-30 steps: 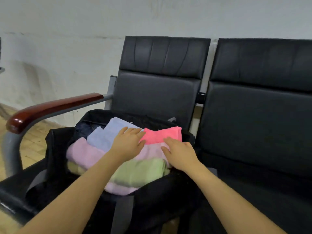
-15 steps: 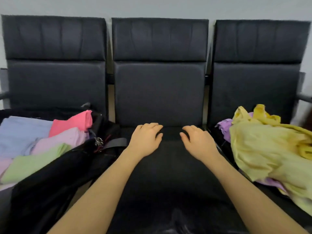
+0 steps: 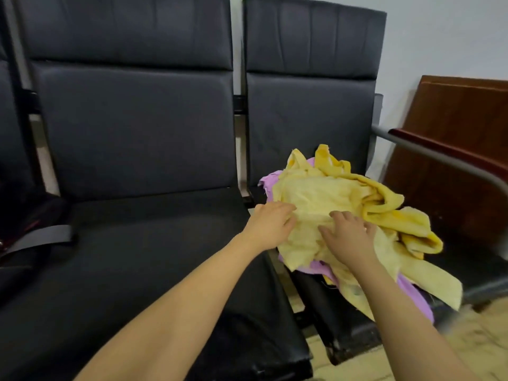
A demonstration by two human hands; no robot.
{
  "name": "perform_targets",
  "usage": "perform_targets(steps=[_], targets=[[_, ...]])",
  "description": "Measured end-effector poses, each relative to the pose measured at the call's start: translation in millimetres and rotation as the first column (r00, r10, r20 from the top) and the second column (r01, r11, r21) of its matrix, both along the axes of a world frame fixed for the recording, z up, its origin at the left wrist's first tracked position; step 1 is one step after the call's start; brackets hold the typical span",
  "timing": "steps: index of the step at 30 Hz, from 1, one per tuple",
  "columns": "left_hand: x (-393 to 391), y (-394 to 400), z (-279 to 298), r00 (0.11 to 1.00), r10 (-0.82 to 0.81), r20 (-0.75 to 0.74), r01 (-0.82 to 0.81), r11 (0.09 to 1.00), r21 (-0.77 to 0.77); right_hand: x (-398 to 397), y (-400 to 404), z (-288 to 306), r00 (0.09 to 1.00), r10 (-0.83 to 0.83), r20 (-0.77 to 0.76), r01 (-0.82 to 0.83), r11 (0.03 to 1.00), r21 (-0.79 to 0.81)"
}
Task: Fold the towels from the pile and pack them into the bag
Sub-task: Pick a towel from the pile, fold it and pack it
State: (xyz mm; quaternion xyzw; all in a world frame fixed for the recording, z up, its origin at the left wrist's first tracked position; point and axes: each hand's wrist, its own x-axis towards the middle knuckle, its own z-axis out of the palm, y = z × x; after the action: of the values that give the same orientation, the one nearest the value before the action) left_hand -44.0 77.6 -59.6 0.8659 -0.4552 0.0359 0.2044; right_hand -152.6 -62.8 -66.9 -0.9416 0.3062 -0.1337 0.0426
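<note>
**Reaching into the towel pile on the right-hand seat**

Looking down through the head camera, I see a row of black padded chairs joined side by side against a pale wall. The middle seat (image 3: 154, 243) is directly in front of me, its cushion dark and slightly glossy. The right-hand seat (image 3: 343, 306) carries the pile of towels (image 3: 351, 215), a loose, crumpled heap.

On top lies a pale yellow towel (image 3: 316, 196), with a deeper yellow towel (image 3: 398, 213) bunched behind and to the right of it. A purple towel (image 3: 270, 181) shows beneath them, peeking out at the back left and again at the front edge, where the cloth hangs over the seat.

My left hand (image 3: 270, 225) is at the left side of the pale yellow towel, its fingertips curled into the cloth; I cannot tell whether it has a firm hold. My right hand (image 3: 347, 236) rests flat on top of the same towel, fingers spread and fairly straight, gripping nothing.

At the far left edge, only a dark corner of the bag (image 3: 24, 229) is visible, with a grey strap (image 3: 41, 237) lying across the seat.

To the right of the chairs, a grey metal armrest (image 3: 439, 158) slopes down, and a reddish-brown wooden panel (image 3: 461, 138) leans against the wall. A patch of light, mottled floor (image 3: 472, 339) shows at the lower right.
</note>
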Motion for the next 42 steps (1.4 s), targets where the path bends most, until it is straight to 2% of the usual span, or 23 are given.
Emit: perform_targets(steps=[6, 11, 15, 17, 21, 25, 32, 36, 39, 42], targets=[[-4, -51, -25, 0.995, -0.041, -0.09, 0.042, 0.999, 0.018, -1, -20, -14, 0.989, -0.032, 0.147, 0.012, 0.991, 0.131], [-2, -70, -36, 0.979, -0.022, -0.201, 0.01, 0.998, -0.062, 3, -26, -15, 0.9, -0.086, 0.427, -0.021, 0.971, 0.24], [0, -73, -38, 0.956, 0.003, -0.293, -0.048, 0.988, -0.147, 5, -25, -9, 0.808, -0.012, 0.589, -0.126, 0.973, 0.192], [-1, -73, -37, 0.954, 0.001, -0.301, -0.078, 0.967, -0.244, 6, -22, -3, 0.748, 0.061, 0.661, -0.209, 0.967, 0.146], [-6, -65, -20, 0.937, -0.037, -0.348, -0.155, 0.848, -0.507, 6, -16, 6, 0.666, 0.16, 0.728, -0.261, 0.965, 0.026], [-12, -44, 7, 0.927, -0.062, -0.371, -0.181, 0.792, -0.583, 3, -9, 10, 0.658, 0.243, 0.713, -0.385, 0.922, 0.04], [-13, 15, 12, 0.974, 0.119, -0.192, -0.201, 0.843, -0.499, -7, 9, 20, 0.684, 0.245, 0.687, -0.554, 0.787, 0.271], [-11, 35, -5, 0.964, 0.234, -0.127, -0.266, 0.835, -0.482, -1, 12, 9, 0.723, 0.259, 0.64, -0.475, 0.859, 0.189], [-9, 38, -16, 0.952, 0.303, -0.033, -0.287, 0.854, -0.433, 6, 10, 5, 0.855, 0.235, 0.462, -0.307, 0.947, 0.088], [-5, 36, -18, 0.917, 0.397, 0.043, -0.357, 0.862, -0.36, 14, 12, 5, 0.915, 0.226, 0.334, -0.281, 0.952, 0.125]])
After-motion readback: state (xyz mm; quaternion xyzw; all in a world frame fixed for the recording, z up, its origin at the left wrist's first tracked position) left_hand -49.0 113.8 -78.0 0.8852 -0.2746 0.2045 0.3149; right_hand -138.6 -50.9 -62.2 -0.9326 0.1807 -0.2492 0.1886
